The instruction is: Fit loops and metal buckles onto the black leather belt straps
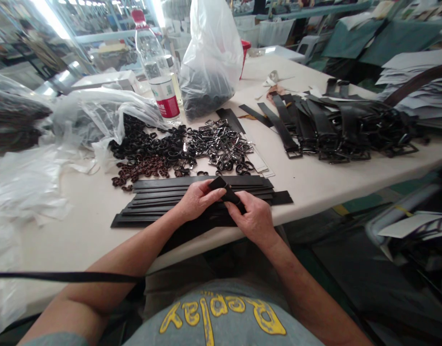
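Note:
Both hands hold one black belt strap point(231, 193) at the table's front edge. My left hand point(198, 198) pinches it near its upper end, thumb on top. Lower along the strap, my right hand point(254, 215) is closed round it with the thumb pressed down. Whether a buckle or loop sits on this strap is hidden by the fingers. Beneath the hands lies a row of flat black straps point(159, 196). Just beyond it are heaps of metal buckles point(221, 144), black strap loops point(170, 149) and brown strap loops point(141, 169).
A pile of black belts with buckles point(336, 125) covers the table's right side. A water bottle point(163, 91) and a clear plastic bag point(209, 62) stand behind the heaps. Crumpled white plastic point(29, 182) lies at left. Stacked white sheets point(415, 81) sit far right.

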`<state>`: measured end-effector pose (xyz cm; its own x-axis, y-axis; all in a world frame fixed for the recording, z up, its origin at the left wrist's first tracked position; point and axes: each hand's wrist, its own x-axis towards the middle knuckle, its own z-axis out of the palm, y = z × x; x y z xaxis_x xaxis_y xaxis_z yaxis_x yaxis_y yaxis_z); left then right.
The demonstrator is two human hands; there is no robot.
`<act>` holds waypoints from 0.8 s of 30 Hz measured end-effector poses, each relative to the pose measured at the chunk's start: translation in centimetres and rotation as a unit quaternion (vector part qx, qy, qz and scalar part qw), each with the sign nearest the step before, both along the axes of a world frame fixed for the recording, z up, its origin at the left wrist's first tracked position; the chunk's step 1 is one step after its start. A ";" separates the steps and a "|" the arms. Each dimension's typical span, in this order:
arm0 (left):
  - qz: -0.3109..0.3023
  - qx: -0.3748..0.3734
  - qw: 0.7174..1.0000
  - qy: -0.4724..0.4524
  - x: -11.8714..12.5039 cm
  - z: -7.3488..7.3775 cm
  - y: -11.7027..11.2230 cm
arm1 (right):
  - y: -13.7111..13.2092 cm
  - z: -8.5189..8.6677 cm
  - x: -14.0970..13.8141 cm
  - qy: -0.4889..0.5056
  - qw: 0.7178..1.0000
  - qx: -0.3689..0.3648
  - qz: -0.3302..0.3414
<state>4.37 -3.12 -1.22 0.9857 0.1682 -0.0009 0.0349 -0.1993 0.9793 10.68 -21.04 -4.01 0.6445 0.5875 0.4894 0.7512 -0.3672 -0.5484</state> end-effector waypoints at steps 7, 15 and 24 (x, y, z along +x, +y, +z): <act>-0.004 -0.021 1.000 0.002 0.1 0.0 -0.1 | 0.0 0.0 0.0 0.001 1.000 -0.003 0.000; -0.003 0.003 1.000 0.001 0.0 0.2 -0.1 | 0.0 0.0 0.1 -0.001 1.000 -0.001 0.002; -0.005 0.001 1.000 -0.003 0.0 0.2 -0.1 | 0.0 -0.1 0.0 -0.005 1.000 0.000 0.000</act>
<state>4.40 -3.20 -1.07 0.9873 0.1589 0.0060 0.0264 -0.2012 0.9792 10.63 -21.02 -4.12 0.6397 0.5881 0.4948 0.7564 -0.3675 -0.5412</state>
